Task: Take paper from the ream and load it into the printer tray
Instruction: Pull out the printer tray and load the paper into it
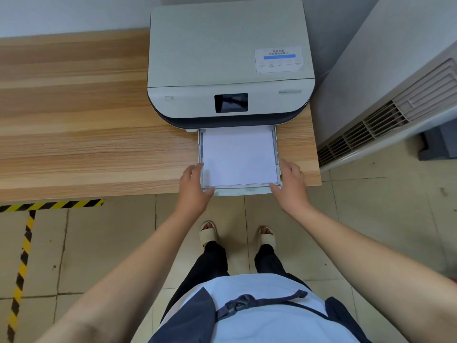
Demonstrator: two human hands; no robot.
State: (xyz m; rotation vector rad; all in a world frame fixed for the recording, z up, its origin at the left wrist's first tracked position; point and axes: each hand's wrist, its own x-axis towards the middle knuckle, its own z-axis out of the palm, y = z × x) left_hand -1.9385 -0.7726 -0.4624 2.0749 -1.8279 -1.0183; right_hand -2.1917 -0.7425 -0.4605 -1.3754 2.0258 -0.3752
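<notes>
A white and dark printer (230, 63) stands at the right end of a wooden table (86, 134). Its paper tray (237, 192) is pulled out toward me, over the table's front edge. A stack of white paper (238, 157) lies flat inside the tray. My left hand (194, 186) grips the tray's near left corner, thumb at the front, fingers along the left wall. My right hand (290, 184) grips the near right corner the same way. No ream is in view.
A grey air-conditioner cabinet (385, 100) with vents stands just right of the table. Yellow-black hazard tape (49, 205) runs along the tiled floor at the left. My sandalled feet (237, 235) stand just below the tray.
</notes>
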